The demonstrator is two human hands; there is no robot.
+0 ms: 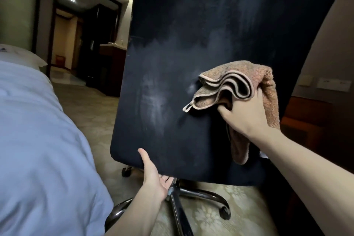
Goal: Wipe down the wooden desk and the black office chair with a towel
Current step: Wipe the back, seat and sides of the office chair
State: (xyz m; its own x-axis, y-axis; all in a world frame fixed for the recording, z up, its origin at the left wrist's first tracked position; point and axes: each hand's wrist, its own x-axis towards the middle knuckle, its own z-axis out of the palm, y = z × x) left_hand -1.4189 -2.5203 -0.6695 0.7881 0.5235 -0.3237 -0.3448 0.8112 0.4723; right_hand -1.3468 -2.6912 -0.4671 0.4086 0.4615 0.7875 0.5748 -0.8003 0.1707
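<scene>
The black office chair [201, 48] fills the middle of the view, its tall backrest turned toward me and streaked with pale wipe marks. My right hand [243, 113] grips a bunched brown towel [239, 82] and holds it against the right side of the backrest, with a loose end hanging below the wrist. My left hand [153, 176] holds the backrest's lower edge, thumb on the back face and fingers hidden underneath. The chrome star base [193, 195] with castors shows beneath. Part of the wooden desk [304, 113] shows at the right, behind the chair.
A bed with white bedding [38, 140] lies close on the left. Patterned carpet [220, 216] covers the floor. An open doorway [86, 44] leads to a dim hallway with a dark counter at the back left. Wall sockets [333, 84] sit at the right.
</scene>
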